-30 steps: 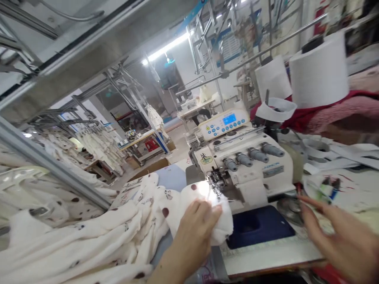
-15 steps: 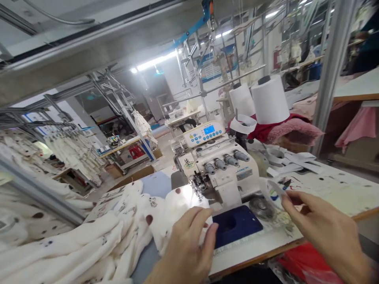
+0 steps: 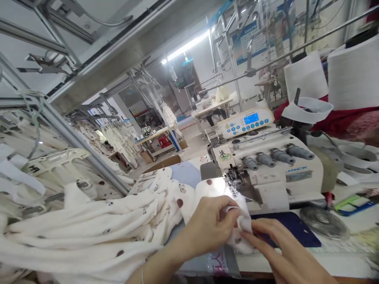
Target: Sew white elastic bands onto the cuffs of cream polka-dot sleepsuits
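White fabric with brown spots (image 3: 204, 189) lies under the needle area of an overlock sewing machine (image 3: 269, 179). Just in front of the needle, my left hand (image 3: 211, 219) pinches the fabric's near edge between thumb and fingers. Close against it from the right, my right hand (image 3: 278, 240) grips a small white fold (image 3: 245, 223) at that same edge. Whether this fold is the fabric or a white strip, I cannot tell. The rest of the spotted garment spreads left in loose folds (image 3: 112, 225).
Right of the machine's dark blue plate (image 3: 296, 228) lie a round metal dish (image 3: 324, 221) and a green-and-blue tool (image 3: 353, 205). White strips (image 3: 358, 156) and thread cones (image 3: 306, 77) stand behind. A metal post (image 3: 89, 146) slants at left.
My right hand has come left from beside the machine, where it held a white strip, to the fabric edge. My left hand has closed on the fabric. The view has shifted nearer.
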`<state>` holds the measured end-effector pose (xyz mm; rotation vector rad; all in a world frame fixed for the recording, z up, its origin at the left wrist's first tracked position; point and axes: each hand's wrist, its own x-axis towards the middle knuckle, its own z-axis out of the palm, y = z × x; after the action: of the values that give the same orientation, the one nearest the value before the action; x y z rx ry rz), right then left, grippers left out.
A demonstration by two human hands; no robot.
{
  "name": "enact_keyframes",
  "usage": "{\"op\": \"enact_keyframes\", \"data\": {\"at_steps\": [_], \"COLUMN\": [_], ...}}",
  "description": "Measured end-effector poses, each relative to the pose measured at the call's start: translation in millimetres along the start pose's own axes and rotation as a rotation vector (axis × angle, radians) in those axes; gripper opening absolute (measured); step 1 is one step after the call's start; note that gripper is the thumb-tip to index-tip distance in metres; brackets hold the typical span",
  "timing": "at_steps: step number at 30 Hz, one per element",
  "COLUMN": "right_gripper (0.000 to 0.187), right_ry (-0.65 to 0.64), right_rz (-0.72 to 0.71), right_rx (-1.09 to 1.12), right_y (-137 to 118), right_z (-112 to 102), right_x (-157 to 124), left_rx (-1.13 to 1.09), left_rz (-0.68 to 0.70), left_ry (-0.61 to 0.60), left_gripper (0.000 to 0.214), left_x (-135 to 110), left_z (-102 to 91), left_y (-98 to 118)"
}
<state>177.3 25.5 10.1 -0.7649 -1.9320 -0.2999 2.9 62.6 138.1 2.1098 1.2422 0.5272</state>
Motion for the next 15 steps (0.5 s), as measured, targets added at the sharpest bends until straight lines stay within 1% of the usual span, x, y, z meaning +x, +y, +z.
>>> {"op": "enact_keyframes", "data": {"at_steps": [1, 4, 7, 9, 12, 14, 15], "right_gripper": [0.046, 0.039, 0.033, 0.029, 0.028, 0.031, 0.032], "right_ry": [-0.002, 0.076, 0.093, 0.116, 0.115, 0.058, 0.019], "right_rz": [-0.024, -0.053, -0.105, -0.066, 0.028, 0.03, -0.003], "right_rx": [-0.032, -0.123, -0.133, -0.157, -0.139, -0.129, -0.132], "right_y": [-1.7, -1.7, 11.0, 23.9, 40.2, 45.6, 46.7], "right_z": [3.0, 13.9, 27.0, 34.1, 38.2, 37.0, 36.0], "right_x": [5.5, 17.5, 19.2, 15.6, 5.2, -2.6, -5.7], "left_rx": [0.058, 0.206, 0.288, 0.274, 0.169, 0.089, 0.058], "left_rz": [0.007, 0.059, 0.113, 0.073, -0.008, -0.003, 0.008], "left_ry": [-0.001, -0.035, -0.061, -0.039, -0.024, -0.027, -0.03], "left_gripper": [0.02, 0.02, 0.02, 0.019, 0.019, 0.019, 0.02], "left_x": [2.4, 18.5, 43.1, 58.7, 73.5, 77.0, 77.6], "left_z": [-6.5, -20.2, -24.3, -22.4, -16.6, -13.0, -11.8], "left_y": [1.1, -0.3, -13.1, -26.2, -44.8, -52.0, -53.5]}}
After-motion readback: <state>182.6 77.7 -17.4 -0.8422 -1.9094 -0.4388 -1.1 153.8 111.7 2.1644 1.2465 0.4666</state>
